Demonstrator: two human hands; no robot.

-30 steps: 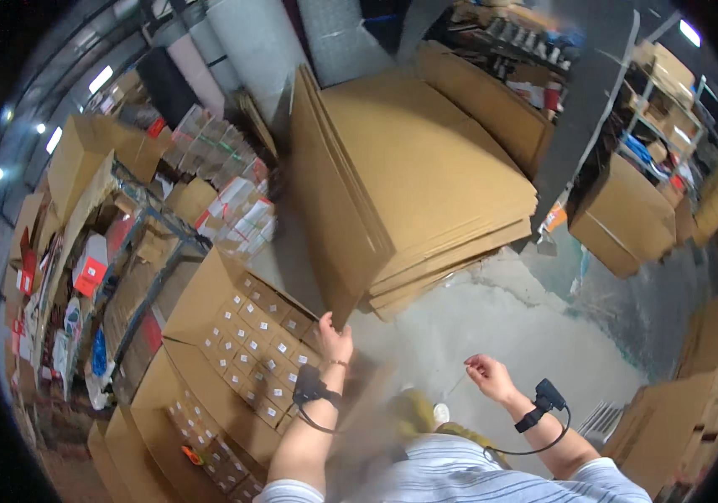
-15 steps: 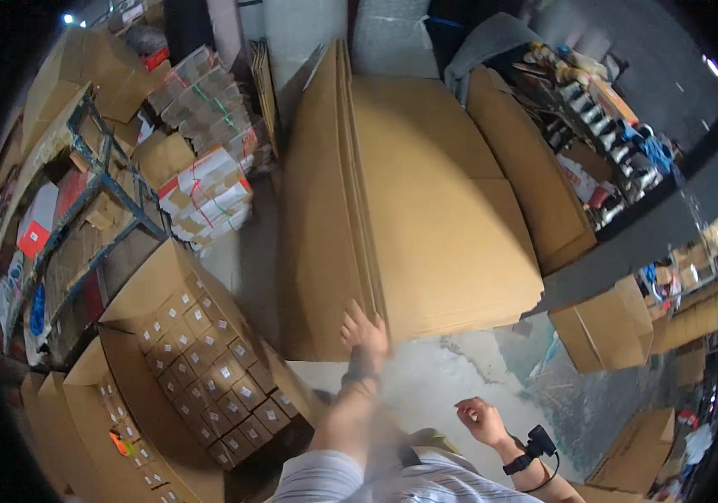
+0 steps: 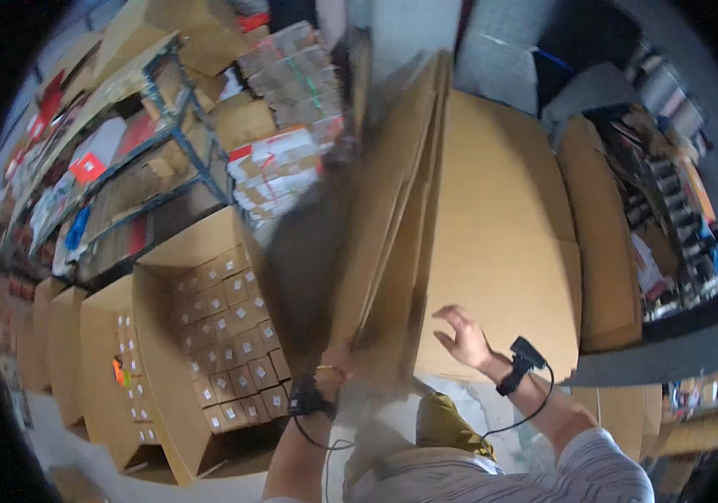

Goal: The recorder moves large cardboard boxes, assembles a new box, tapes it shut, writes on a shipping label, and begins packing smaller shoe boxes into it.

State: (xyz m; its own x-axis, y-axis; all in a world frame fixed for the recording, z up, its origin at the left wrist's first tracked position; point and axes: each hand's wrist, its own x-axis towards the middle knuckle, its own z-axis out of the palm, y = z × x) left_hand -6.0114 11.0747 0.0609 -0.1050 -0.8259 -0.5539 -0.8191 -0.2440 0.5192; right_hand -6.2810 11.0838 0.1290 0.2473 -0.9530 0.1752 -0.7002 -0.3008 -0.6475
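Folded cardboard sheets [image 3: 392, 197] stand on edge in front of me, with gaps between their near edges. My left hand [image 3: 339, 360] is closed on the near lower corner of the leftmost sheet; its fingers are blurred and partly hidden. To the right of these sheets, a broad stack of flat cardboard [image 3: 510, 226] leans back. My right hand [image 3: 463, 337] is in front of that stack's lower part, thumb and fingers apart, with nothing in it. Both wrists carry a black strapped device with a cable.
Left of me, an open carton [image 3: 158, 335] holds rows of small brown boxes [image 3: 241, 360]. Behind it are a metal shelf [image 3: 183, 142] with clutter and tied bundles of flat boxes [image 3: 279, 168]. A narrow cardboard piece [image 3: 598, 251] and metal parts [image 3: 678, 201] lie at right.
My view has turned left. My left hand has moved to the sheets' lower left corner, and the sheets have spread apart. My right hand has risen in front of the flat stack.
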